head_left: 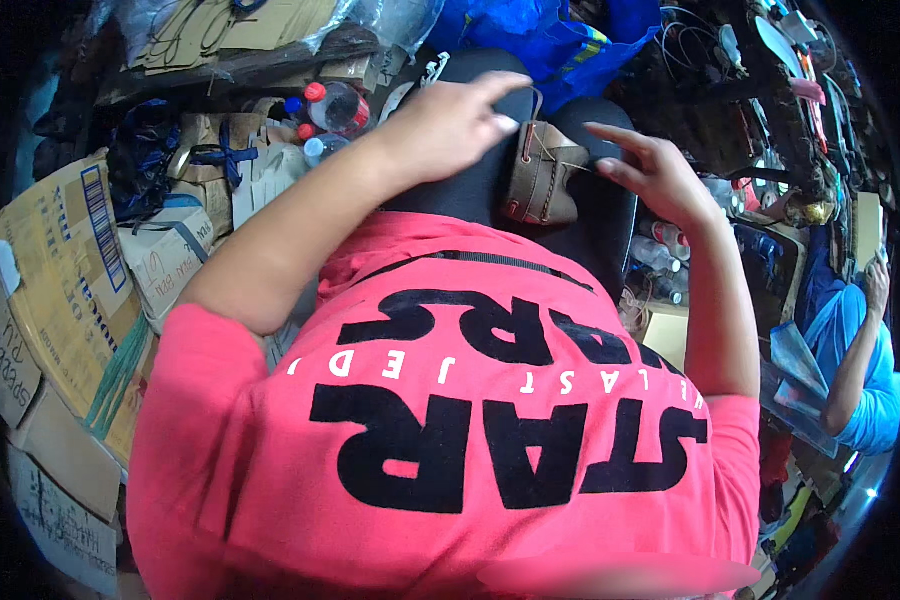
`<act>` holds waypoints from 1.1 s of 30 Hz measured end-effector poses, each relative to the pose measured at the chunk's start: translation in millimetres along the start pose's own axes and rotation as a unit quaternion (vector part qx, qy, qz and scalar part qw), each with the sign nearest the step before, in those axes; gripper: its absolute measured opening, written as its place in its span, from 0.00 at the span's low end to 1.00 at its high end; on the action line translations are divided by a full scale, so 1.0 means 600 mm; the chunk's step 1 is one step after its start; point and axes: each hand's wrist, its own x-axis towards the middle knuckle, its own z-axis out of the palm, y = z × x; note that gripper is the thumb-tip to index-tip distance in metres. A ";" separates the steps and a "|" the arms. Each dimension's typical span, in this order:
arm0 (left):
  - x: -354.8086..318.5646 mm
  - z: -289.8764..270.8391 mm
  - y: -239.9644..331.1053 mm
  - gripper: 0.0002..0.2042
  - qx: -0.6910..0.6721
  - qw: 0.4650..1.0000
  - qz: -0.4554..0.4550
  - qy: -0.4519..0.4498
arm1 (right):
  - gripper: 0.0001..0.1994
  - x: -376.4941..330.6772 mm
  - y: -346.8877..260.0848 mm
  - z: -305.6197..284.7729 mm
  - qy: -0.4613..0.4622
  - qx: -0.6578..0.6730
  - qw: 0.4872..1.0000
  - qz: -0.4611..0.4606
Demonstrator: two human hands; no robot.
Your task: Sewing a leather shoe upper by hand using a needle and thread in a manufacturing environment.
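Here's the brown shoe [537, 192] at the dark-clad thighs' [606, 215] inner edges, seemingly braced to free the left hand [452, 122] and right hand [665, 180], fingers parted, though whether either pinches the lace [539, 106] I can't tell!

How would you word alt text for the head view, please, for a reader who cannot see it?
A brown laced shoe sits at a person's dark-clad legs, with the left hand and right hand on either side. Cardboard boxes, plastic bottles and a blue bag are nearby.
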 end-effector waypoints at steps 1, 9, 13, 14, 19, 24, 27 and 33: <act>0.012 0.013 0.011 0.25 0.010 0.999 0.035 -0.012 | 0.21 0.025 0.009 0.008 -0.030 -0.037 0.994 -0.096; 0.035 0.029 0.027 0.31 -0.103 0.991 0.010 -0.090 | 0.12 -0.026 -0.003 0.054 0.045 -0.101 0.981 -0.161; 0.059 0.039 0.017 0.26 0.024 0.985 0.143 -0.093 | 0.12 -0.035 0.010 0.083 0.119 -0.077 0.980 -0.143; 0.069 0.043 0.012 0.27 0.043 0.977 0.183 -0.098 | 0.13 -0.036 0.010 0.082 0.120 -0.082 0.980 -0.134; 0.108 0.074 0.019 0.23 0.075 0.962 0.180 -0.189 | 0.18 -0.063 0.107 0.036 0.185 0.013 0.975 -0.118; 0.110 0.061 0.015 0.22 0.012 0.964 0.154 -0.215 | 0.17 -0.131 0.107 0.034 0.201 0.161 0.966 0.022; 0.124 0.054 -0.004 0.24 -0.051 0.952 0.126 -0.274 | 0.09 -0.135 0.038 0.071 0.173 0.096 0.975 -0.104; 0.123 0.047 -0.005 0.26 -0.110 0.937 0.106 -0.314 | 0.07 -0.111 0.012 0.092 0.202 -0.100 0.960 -0.168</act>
